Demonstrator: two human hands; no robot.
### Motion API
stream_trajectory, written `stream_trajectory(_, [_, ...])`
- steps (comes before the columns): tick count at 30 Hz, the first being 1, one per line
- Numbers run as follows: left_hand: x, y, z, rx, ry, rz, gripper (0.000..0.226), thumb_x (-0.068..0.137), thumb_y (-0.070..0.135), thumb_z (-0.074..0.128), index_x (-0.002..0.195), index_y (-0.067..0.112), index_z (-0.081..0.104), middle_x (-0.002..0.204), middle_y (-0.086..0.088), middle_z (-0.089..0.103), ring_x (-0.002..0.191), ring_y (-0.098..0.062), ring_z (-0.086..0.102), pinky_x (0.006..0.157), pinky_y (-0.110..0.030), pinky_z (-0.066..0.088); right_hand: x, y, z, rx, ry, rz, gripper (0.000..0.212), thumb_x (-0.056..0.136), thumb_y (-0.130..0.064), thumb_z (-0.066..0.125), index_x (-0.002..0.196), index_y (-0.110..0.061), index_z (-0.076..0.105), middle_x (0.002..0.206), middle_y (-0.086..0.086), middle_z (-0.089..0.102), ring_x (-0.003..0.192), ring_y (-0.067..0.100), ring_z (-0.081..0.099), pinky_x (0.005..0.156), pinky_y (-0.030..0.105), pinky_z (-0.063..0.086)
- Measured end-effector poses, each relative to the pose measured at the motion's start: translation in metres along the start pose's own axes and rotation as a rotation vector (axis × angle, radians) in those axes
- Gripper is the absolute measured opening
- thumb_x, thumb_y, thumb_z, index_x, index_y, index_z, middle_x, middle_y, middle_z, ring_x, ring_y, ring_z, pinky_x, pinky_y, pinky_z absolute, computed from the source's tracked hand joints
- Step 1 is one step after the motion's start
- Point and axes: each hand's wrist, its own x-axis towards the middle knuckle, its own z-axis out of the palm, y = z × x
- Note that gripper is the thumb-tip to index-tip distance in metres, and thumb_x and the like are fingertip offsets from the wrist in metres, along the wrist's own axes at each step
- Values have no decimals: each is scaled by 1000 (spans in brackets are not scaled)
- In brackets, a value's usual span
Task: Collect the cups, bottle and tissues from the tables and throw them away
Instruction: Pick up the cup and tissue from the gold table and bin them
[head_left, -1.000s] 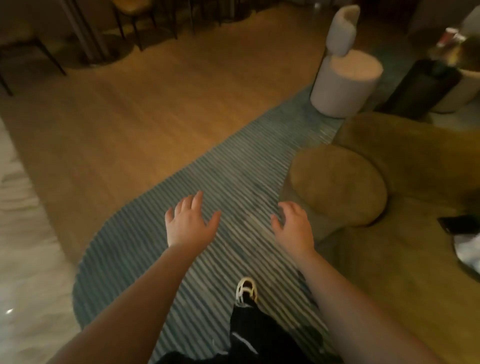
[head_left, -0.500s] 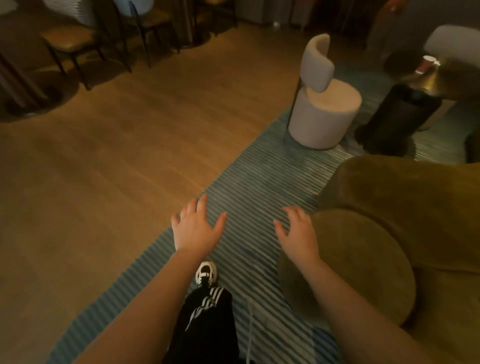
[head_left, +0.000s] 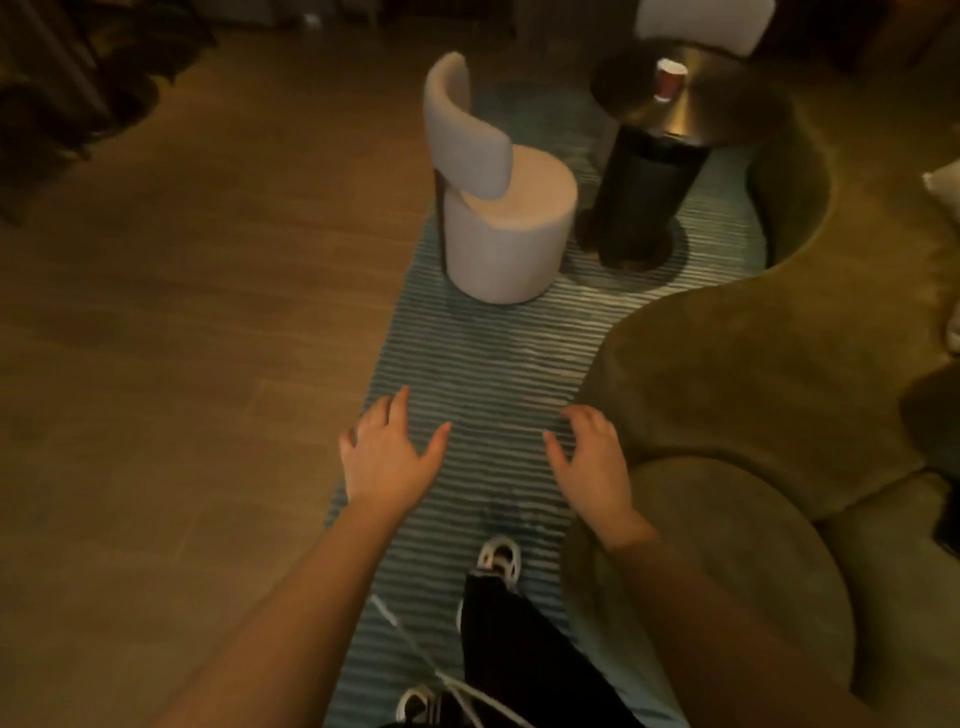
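A red paper cup (head_left: 666, 79) with a white rim stands on a round brass-topped side table (head_left: 727, 111) far ahead at the upper right. My left hand (head_left: 382, 457) and my right hand (head_left: 589, 457) hover palm-down over the striped rug, fingers spread, holding nothing. Both hands are well short of the table and the cup. No bottle or tissues show clearly in the head view.
A white round chair (head_left: 501, 208) stands on the blue striped rug (head_left: 483, 374) between me and the table. A curved olive sofa (head_left: 769, 395) fills the right side. Wooden floor (head_left: 182, 312) spreads to the left, with dark chairs at the far upper left.
The view has advanced along the rug and turned right. The white chair and the side table with the cup are nearer and more central. Both hands stay open.
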Motion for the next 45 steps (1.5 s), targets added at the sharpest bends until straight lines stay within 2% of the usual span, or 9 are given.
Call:
stream_trajectory(7, [218,54,27,31,-12,133,77,87,68,33,148,21,25,150,-6,35,135,-24,33,108,-50,24,191,35,-9,-33,125,127,40,92,-28,55,128,-9,52,132,11,51,123,27,44,104,36,35])
stream_trajectory(12, [390,129,26,26,-5,186,78,87,70,33,148,21,26,149,-5,36,134,-25,34,106,-50,28,353,55,-52,-30,204,156,37,88,-21,61,121,-3,57,122,18,58,116,33,50,102,40,38])
stream_trajectory(15, [471,173,27,-9,25,245,77,86,70,34,145,21,31,145,-4,42,129,-26,39,102,-52,31,432,64,-80,-65,240,192,39,88,-23,61,122,-6,57,124,13,58,120,29,50,104,37,38])
stream_trajectory(23, [650,262,55,-23,-40,317,76,86,66,39,145,19,31,143,-6,44,127,-28,40,100,-49,31,589,104,-127,-90,239,281,41,92,-27,56,128,-9,53,132,9,52,126,23,44,108,35,34])
stream_trajectory(26, [715,298,76,-45,-58,340,79,84,67,37,146,19,29,145,-6,41,130,-26,37,104,-48,29,650,128,-134,-104,239,319,43,93,-28,54,131,-8,50,135,8,50,129,22,41,111,34,31])
stream_trajectory(29, [791,334,97,-39,-71,362,77,86,66,38,147,19,27,147,-5,39,132,-23,35,105,-48,26,725,152,-142,-101,266,350,42,93,-28,54,131,-8,50,134,9,50,128,22,42,109,34,32])
stream_trajectory(36, [972,430,129,-35,-126,402,81,84,64,46,146,16,27,146,-7,39,131,-25,37,102,-44,31,909,191,-189,-98,278,414,43,91,-30,56,130,-12,51,133,5,51,127,20,42,109,33,32])
stream_trajectory(41, [1058,507,153,-129,-199,439,80,82,60,53,144,17,29,143,-7,41,129,-27,38,102,-45,35,995,227,-223,-90,308,459,42,91,-31,55,130,-15,51,132,3,51,124,18,43,106,30,34])
stream_trajectory(45, [1112,563,187,-216,-253,404,92,76,64,59,146,18,24,147,-6,36,133,-26,35,106,-47,33,1055,272,-238,-80,296,480,40,91,-30,54,129,-16,51,132,3,50,124,19,43,104,30,33])
